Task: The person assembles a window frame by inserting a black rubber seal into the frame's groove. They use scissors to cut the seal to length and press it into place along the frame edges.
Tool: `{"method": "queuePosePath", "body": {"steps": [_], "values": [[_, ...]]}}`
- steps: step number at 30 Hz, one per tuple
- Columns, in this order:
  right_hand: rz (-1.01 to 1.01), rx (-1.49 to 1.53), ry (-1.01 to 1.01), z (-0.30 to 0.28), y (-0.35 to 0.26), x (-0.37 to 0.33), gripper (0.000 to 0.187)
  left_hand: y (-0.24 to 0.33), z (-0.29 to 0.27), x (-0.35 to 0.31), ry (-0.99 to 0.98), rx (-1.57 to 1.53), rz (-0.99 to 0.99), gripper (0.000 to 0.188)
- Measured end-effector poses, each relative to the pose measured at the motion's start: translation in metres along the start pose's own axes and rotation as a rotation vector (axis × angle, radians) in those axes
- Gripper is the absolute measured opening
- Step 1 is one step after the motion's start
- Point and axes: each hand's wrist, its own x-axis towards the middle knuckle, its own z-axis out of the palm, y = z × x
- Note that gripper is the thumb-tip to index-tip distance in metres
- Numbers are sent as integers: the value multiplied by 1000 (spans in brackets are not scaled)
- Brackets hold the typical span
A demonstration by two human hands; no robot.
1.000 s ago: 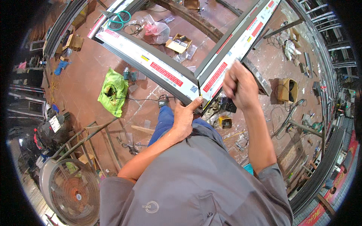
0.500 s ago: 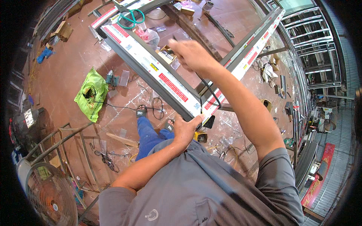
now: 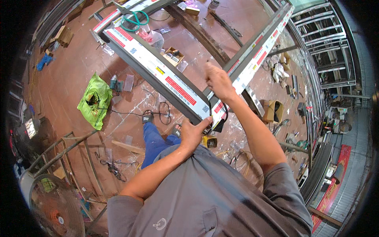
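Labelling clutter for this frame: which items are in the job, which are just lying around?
In hand:
- left hand gripping the frame corner
- right hand raised over the right frame bar

Lying about:
- green bag
- cardboard box
- fan
- green hose coil

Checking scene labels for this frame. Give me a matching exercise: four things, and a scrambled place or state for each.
Things:
1. left hand
2. right hand
3. green bag
4. floor fan

Places or states:
A. lying flat on the reddish floor, left of the frame
B. raised above the frame's right-hand bar
C. gripping the corner of the grey metal frame
D. standing at the lower left of the view

Pairs: 1-C, 2-B, 3-A, 4-D
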Motion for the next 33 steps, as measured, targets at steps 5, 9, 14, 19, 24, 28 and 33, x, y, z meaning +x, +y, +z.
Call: {"method": "queuePosePath", "body": {"steps": [5,9,14,19,24,28,33], "values": [[-114,9,20,-43,-8,-112,47,-13,-26,-5,-72,-117,-136,40],[60,114,-89,-40,44,-198,32,-20,-64,-18,-100,202,-168,28],[122,393,-56,8,134,-219,25,-26,-63,-35,-137,567,150,19],[206,651,-59,33,148,-207,25,-9,-33,-43,-253,715,275,15],[105,551,-67,34,151,-202,27,-3,-28,-40,-191,866,291,13],[130,524,-68,35,161,-196,27,-4,-22,-37,-157,970,371,13],[65,640,-13,42,181,-190,18,1,-12,-35,-181,1139,554,12]]}}
